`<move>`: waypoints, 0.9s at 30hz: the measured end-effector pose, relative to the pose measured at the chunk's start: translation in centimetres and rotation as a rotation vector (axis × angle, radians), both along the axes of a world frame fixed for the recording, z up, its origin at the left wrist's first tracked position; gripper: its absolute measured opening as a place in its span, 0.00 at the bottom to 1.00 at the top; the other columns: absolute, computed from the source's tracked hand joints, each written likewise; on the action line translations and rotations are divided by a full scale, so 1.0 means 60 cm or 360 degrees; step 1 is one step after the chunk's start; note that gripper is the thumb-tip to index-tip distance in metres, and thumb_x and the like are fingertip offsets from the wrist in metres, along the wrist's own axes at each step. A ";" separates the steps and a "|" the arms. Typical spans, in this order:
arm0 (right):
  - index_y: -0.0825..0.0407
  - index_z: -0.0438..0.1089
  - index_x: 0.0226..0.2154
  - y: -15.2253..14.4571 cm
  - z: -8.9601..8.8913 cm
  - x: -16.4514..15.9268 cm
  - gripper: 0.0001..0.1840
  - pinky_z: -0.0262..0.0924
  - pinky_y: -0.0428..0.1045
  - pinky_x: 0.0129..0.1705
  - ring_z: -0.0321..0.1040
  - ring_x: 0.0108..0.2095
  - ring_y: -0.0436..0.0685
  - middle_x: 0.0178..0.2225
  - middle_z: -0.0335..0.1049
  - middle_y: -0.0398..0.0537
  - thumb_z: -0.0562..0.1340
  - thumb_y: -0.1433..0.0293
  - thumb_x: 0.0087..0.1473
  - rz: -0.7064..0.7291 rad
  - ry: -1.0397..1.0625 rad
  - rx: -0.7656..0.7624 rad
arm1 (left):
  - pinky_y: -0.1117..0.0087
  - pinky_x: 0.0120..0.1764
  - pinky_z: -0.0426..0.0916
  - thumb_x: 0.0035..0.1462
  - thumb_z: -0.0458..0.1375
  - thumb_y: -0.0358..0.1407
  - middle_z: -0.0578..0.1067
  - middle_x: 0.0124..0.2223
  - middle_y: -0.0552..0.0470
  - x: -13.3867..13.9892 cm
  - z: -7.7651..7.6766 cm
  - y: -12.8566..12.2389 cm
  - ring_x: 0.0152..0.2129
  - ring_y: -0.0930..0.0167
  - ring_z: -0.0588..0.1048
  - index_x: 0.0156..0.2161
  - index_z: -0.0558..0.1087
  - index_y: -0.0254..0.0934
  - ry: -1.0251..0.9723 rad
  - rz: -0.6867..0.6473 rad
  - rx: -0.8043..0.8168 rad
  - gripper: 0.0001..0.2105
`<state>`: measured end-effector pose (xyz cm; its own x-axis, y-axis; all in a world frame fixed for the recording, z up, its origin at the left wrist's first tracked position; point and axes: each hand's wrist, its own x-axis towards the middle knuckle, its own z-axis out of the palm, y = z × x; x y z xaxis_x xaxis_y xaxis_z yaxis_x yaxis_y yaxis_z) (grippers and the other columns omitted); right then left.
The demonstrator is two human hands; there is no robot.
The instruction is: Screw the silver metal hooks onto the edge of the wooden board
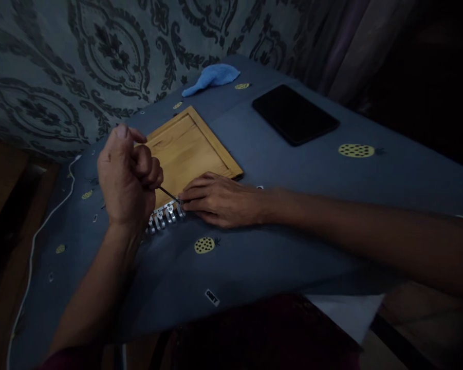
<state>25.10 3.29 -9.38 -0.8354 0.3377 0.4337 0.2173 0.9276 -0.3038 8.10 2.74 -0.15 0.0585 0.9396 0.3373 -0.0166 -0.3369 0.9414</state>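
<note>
My left hand (129, 167) is closed in a raised fist round a screwdriver (168, 193); only its thin metal shaft shows, slanting down to the right, and its handle is hidden in the fist. The shaft's tip meets a metal strip of hooks (170, 211) along the near edge of a framed wooden board (181, 141). My right hand (221, 199) lies palm down across the board's near right corner, its fingers stretched toward the tip and touching the end of the strip. Its thumb is mostly hidden. The left forearm and fist cover the strip's left end.
A blue cloth (211, 78) lies at the back of the table, by the patterned wall. Right of the board is a black tablet-like slab (295, 114). A white cable (42, 228) runs down the left edge. The tablecloth (277, 252) is dark blue with pineapple prints.
</note>
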 end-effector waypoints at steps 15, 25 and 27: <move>0.54 0.74 0.54 0.001 -0.002 -0.001 0.17 0.56 0.60 0.60 0.65 0.60 0.63 0.59 0.74 0.56 0.58 0.74 0.66 0.0006 0.0004 0.0000 | 0.69 0.25 0.68 0.59 0.65 0.45 0.71 0.24 0.55 -0.008 0.014 -0.022 0.19 0.72 0.69 0.41 0.72 0.42 0.0250 -0.0136 -0.0022 0.11; 0.54 0.74 0.55 0.000 -0.007 -0.002 0.17 0.57 0.61 0.59 0.65 0.60 0.63 0.59 0.74 0.55 0.58 0.74 0.66 -0.0026 -0.0002 0.0020 | 0.72 0.19 0.46 0.58 0.57 0.35 0.50 0.20 0.61 0.018 0.007 -0.028 0.15 0.74 0.45 0.35 0.67 0.45 0.0078 0.0092 -0.0017 0.02; 0.55 0.74 0.55 0.000 -0.005 -0.002 0.17 0.56 0.61 0.60 0.65 0.60 0.63 0.59 0.74 0.56 0.58 0.74 0.66 -0.0015 -0.0010 0.0003 | 0.71 0.18 0.43 0.59 0.57 0.35 0.48 0.19 0.62 0.019 0.006 -0.025 0.14 0.75 0.43 0.35 0.67 0.45 0.0092 0.0034 0.0013 0.02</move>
